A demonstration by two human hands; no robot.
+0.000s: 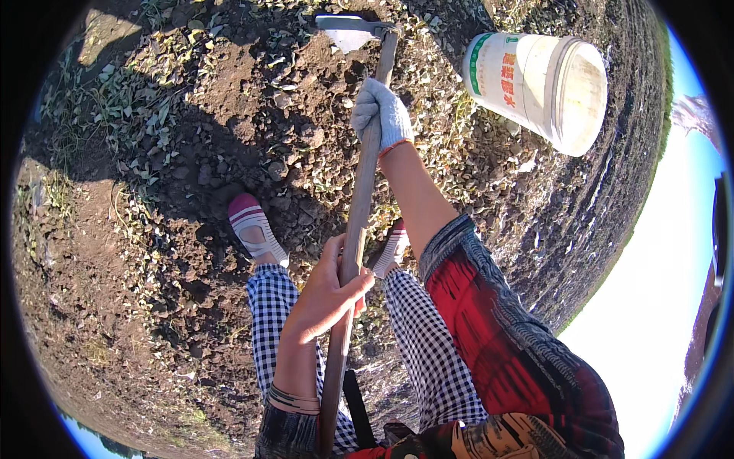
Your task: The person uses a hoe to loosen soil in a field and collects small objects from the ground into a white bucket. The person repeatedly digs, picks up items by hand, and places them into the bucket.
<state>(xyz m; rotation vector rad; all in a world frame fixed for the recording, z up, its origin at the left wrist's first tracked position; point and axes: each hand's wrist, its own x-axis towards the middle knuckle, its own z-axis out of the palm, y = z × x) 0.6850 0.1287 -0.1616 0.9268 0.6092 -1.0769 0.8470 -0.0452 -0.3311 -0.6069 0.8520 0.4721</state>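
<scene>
A hoe runs lengthwise through the view, its wooden handle [356,206] sloping from the bottom middle to the top. The flat metal hoe blade [347,34] is at the far end, close over the soil, its edge pointing left. My right hand [381,112], in a pale knitted work glove with an orange cuff, grips the handle not far below the blade. Lower down, my left hand [327,287] is bare and wraps the handle, thumb across it; some fingers are hidden behind the wood.
A white plastic bucket [516,80] with printed writing is at upper right, rim towards the right. Clods and dry leaves cover the soil [103,229]. My striped shoes [255,226] straddle the handle. Green plants [140,123] grow at upper left; shadows cross the ground.
</scene>
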